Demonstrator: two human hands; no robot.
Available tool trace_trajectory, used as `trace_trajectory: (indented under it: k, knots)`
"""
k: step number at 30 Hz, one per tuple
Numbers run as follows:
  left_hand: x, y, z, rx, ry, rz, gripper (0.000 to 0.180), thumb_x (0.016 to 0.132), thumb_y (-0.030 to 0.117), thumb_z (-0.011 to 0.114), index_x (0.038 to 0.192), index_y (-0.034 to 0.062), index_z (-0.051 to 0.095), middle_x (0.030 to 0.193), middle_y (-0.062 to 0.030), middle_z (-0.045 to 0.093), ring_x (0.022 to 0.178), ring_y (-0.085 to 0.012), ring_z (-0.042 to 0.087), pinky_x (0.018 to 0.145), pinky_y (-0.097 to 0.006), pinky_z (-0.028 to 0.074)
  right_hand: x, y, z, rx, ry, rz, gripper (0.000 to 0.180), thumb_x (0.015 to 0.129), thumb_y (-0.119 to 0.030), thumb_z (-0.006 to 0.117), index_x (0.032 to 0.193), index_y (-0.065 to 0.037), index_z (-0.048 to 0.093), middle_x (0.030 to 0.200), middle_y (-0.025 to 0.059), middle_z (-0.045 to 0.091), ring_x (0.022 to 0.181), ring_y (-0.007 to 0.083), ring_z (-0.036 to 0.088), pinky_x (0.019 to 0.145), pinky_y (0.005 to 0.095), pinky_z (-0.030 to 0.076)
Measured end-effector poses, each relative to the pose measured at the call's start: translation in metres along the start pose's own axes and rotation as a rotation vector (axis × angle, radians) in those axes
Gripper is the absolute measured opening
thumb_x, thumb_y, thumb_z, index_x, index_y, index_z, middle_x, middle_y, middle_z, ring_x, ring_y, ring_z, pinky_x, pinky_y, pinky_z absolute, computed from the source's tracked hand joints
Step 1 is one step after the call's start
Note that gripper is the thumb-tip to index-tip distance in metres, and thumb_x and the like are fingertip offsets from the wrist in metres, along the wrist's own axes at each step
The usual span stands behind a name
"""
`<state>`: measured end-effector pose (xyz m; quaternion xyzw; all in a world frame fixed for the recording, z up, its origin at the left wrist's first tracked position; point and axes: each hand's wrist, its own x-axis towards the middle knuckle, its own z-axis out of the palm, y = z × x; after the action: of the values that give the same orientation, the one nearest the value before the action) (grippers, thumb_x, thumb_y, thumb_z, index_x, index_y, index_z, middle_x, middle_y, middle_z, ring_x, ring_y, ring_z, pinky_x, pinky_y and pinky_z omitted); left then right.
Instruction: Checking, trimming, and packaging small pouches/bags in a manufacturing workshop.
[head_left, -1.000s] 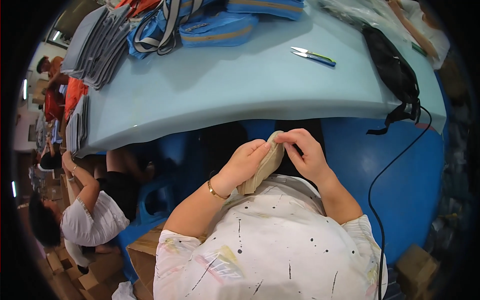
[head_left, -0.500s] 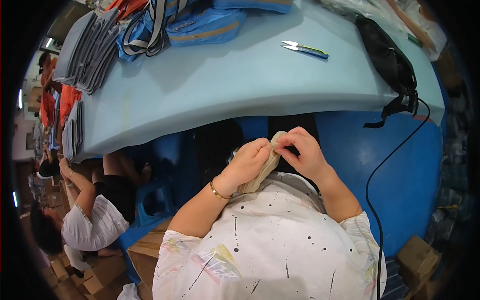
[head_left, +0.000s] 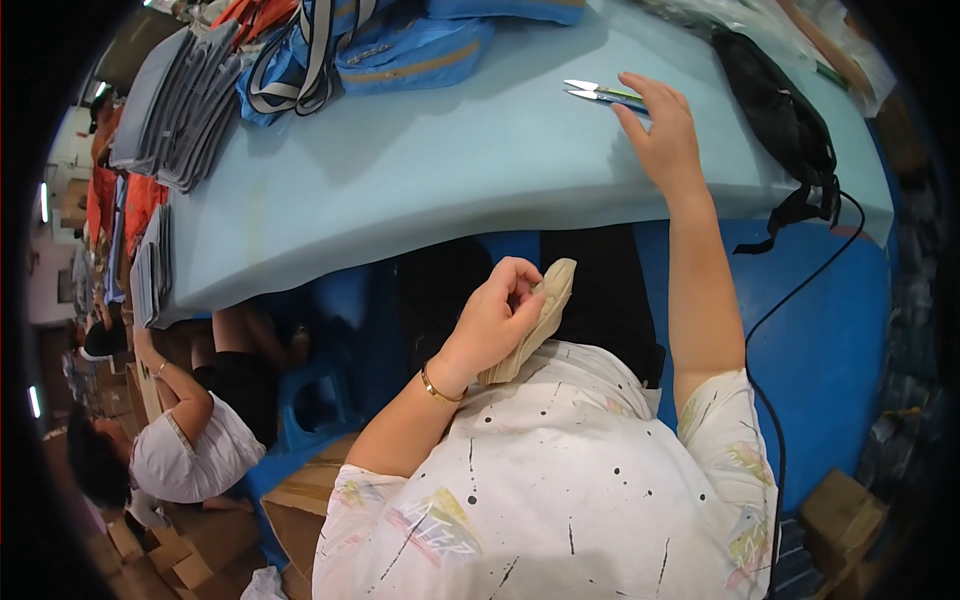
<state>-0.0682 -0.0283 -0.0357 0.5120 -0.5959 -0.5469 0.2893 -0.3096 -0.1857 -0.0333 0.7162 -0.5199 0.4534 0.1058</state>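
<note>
My left hand (head_left: 500,312) is closed in front of my body, its thumb and fingers pinching the upper part of a beige bundle (head_left: 540,322). The bundle looks like folded webbing or cloth strips, and its lower end rests against my shirt. My right hand (head_left: 662,130) is stretched over the table, thumb and fingers apart around the handle end of the thread snips (head_left: 595,91). Their two silver blades point left; the blue and green handles are partly hidden by the hand. Whether the fingers touch them I cannot tell.
Blue bags (head_left: 415,55) with striped straps lie at the table's far side, beside stacked grey folded pieces (head_left: 170,105). A black pouch (head_left: 775,100) and cable (head_left: 790,310) are at the right. Another person (head_left: 190,440) sits at the left near cardboard boxes (head_left: 310,500).
My right hand has let go of the beige bundle and moved up and right to the thread snips. My left hand still holds the bundle, its fingers slightly shifted.
</note>
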Motion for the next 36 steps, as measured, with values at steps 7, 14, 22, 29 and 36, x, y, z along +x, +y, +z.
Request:
trace_trajectory:
  k: [7,14,22,29,36]
  knots:
    - [0.002,-0.002,-0.001,0.138,-0.033,0.312,0.022,0.079,-0.005,0.058,0.098,0.0038,0.065,0.094,-0.0036,0.051,0.068,-0.0081,0.047,0.060,-0.020,0.040,-0.009,0.021,0.020,-0.170,-0.268,0.003,0.022,0.082,-0.022,0.064,0.101,-0.012,0.065,0.096,0.0021,0.064,0.087,0.0211,0.059,0.071,0.0331,0.050]
    - [0.000,-0.002,-0.010,0.180,-0.004,0.295,0.022,0.079,-0.005,0.057,0.098,0.0030,0.066,0.096,-0.0054,0.053,0.071,-0.0096,0.050,0.058,-0.020,0.041,-0.069,-0.061,-0.037,1.206,-0.424,0.996,0.015,0.092,-0.019,0.055,0.098,-0.006,0.055,0.077,-0.0006,0.051,0.066,0.0079,0.051,0.054,0.0225,0.042]
    - [-0.001,0.005,-0.008,0.310,0.013,0.370,0.025,0.078,-0.002,0.059,0.103,0.0018,0.064,0.097,-0.0093,0.053,0.084,-0.0173,0.055,0.067,-0.024,0.047,-0.136,-0.103,-0.049,1.052,-0.509,0.865,0.031,0.075,-0.010,0.076,0.089,-0.007,0.049,0.081,-0.0023,0.058,0.076,0.0059,0.051,0.071,0.0228,0.044]
    - [0.001,0.009,-0.008,0.438,0.060,0.554,0.026,0.075,-0.004,0.061,0.100,0.0036,0.065,0.101,-0.0087,0.057,0.083,-0.0211,0.055,0.068,-0.028,0.047,-0.141,-0.098,-0.044,1.141,-0.481,0.766,0.027,0.079,-0.009,0.072,0.087,-0.008,0.046,0.080,-0.0003,0.060,0.067,0.0064,0.051,0.061,0.0220,0.044]
    - [0.003,0.018,-0.008,0.601,0.105,0.641,0.021,0.074,0.001,0.066,0.093,0.0060,0.065,0.086,-0.0066,0.062,0.075,-0.0241,0.054,0.066,-0.031,0.047,-0.135,-0.109,-0.050,1.438,-0.523,1.126,0.032,0.080,-0.003,0.068,0.085,-0.011,0.038,0.081,0.0057,0.059,0.058,0.0048,0.045,0.044,0.0177,0.034]
